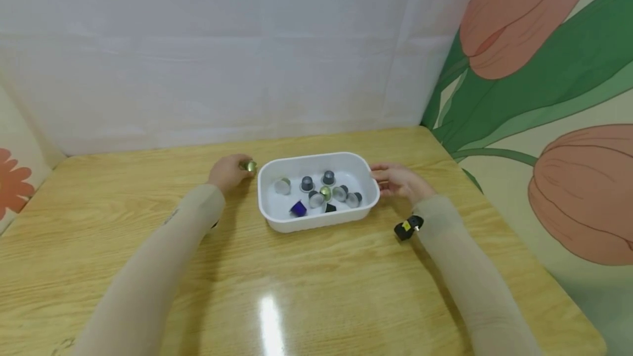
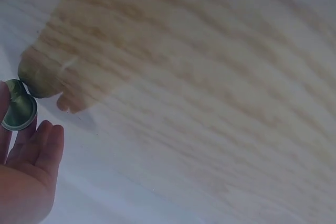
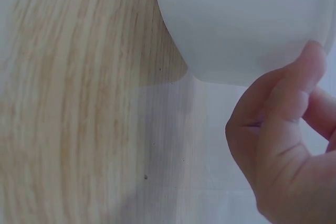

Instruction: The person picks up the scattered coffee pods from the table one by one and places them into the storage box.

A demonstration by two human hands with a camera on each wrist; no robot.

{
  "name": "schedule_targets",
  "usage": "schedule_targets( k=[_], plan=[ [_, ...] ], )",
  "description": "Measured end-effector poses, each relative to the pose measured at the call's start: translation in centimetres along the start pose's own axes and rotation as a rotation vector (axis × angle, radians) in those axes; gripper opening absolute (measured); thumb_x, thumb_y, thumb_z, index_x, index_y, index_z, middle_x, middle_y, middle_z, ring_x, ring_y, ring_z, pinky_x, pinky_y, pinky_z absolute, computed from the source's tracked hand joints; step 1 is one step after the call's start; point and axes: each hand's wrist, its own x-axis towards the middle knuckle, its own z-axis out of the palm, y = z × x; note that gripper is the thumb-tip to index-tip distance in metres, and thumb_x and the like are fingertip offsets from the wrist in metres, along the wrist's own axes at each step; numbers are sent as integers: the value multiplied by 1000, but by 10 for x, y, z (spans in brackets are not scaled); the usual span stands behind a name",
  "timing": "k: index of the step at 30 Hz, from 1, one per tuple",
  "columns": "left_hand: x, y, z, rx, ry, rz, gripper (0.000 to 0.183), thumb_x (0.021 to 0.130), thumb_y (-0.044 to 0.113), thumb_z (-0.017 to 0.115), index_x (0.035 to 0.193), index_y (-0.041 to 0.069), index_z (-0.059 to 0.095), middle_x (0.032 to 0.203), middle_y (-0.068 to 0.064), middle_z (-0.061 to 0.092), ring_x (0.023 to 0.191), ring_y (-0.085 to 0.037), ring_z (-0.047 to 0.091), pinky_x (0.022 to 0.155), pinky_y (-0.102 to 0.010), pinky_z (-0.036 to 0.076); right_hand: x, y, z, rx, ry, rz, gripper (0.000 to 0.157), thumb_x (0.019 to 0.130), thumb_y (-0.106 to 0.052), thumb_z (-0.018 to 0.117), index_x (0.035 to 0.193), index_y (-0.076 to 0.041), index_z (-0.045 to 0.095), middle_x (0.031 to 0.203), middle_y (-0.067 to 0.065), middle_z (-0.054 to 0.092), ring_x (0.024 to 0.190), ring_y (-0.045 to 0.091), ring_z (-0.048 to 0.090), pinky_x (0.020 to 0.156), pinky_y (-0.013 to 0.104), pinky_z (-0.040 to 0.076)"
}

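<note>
A white rounded tray (image 1: 284,225) stands on the table with several coffee capsules inside. Among them are a purple capsule (image 1: 299,209), a green capsule (image 1: 325,193), a grey capsule (image 1: 306,183) and others showing silvery lids. Just left of the tray, my left hand (image 1: 229,172) pinches a shiny green coffee capsule (image 1: 251,166). The left wrist view shows this green capsule (image 2: 21,109) at the fingertips. At the tray's right end, my right hand (image 1: 399,181) rests its fingers against the outer wall. In the right wrist view, a fingertip (image 3: 314,56) touches the tray (image 3: 236,30) near its rim.
The wood-grain table (image 1: 316,284) reaches back to a white cloth (image 1: 222,54). A flowered panel (image 1: 559,125) borders the right side. A small black device (image 1: 408,228) is worn at my right wrist.
</note>
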Motion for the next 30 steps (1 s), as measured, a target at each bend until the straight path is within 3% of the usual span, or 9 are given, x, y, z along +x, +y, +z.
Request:
schedule_targets(
  k=[13, 22, 30],
  plan=[
    [-16, 2, -5, -101, 0, -1, 40, 92, 11, 67, 126, -7, 57, 129, -27, 55, 122, -44, 48, 107, -55, 36, -1, 0, 2, -20, 7, -3, 46, 101, -4, 46, 144, 4, 32, 84, 1, 58, 69, 12, 57, 58, 21, 53],
    [-33, 14, -15, -143, -6, -22, 44, 94, 11, 65, 132, -7, 53, 133, -28, 52, 124, -44, 45, 106, -57, 36, -2, 0, 0, 18, -7, 5, 42, 102, -4, 46, 142, 3, 35, 84, 1, 59, 70, 11, 57, 58, 19, 52],
    [-46, 20, -20, -160, 1, 25, 42, 94, 9, 64, 130, -9, 53, 129, -29, 54, 121, -46, 49, 102, -54, 41, -5, -2, 0, 15, -14, 2, 42, 101, -4, 47, 141, 3, 36, 85, 2, 59, 71, 12, 57, 58, 19, 52]
  ],
)
